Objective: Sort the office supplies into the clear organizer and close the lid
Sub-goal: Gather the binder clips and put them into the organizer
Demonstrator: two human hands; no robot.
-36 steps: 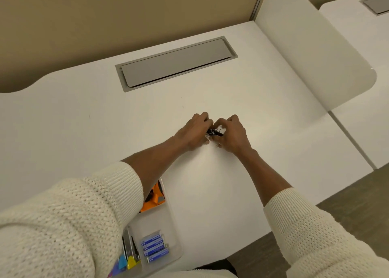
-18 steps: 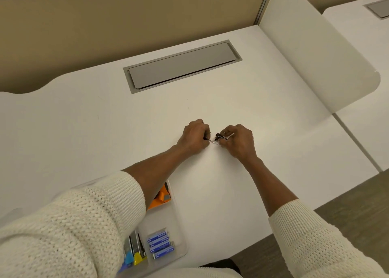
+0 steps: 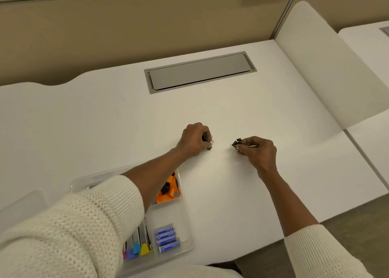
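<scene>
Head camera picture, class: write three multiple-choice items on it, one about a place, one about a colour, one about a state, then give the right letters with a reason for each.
1. Where does the clear organizer stand?
A. near desk edge, under the left arm
B. on the grey hatch
C. right of the right hand

2. What colour are the small boxes in the organizer's near right compartment?
A. red
B. blue
C. green

3. How are the hands?
A. both flat and empty
B. each closed on binder clips
C. clasped together

Answers:
1 A, its walls show beneath the left sleeve.
2 B, blue labels show.
3 B, the left hand and the right hand sit apart, each pinching black binder clips.
</scene>
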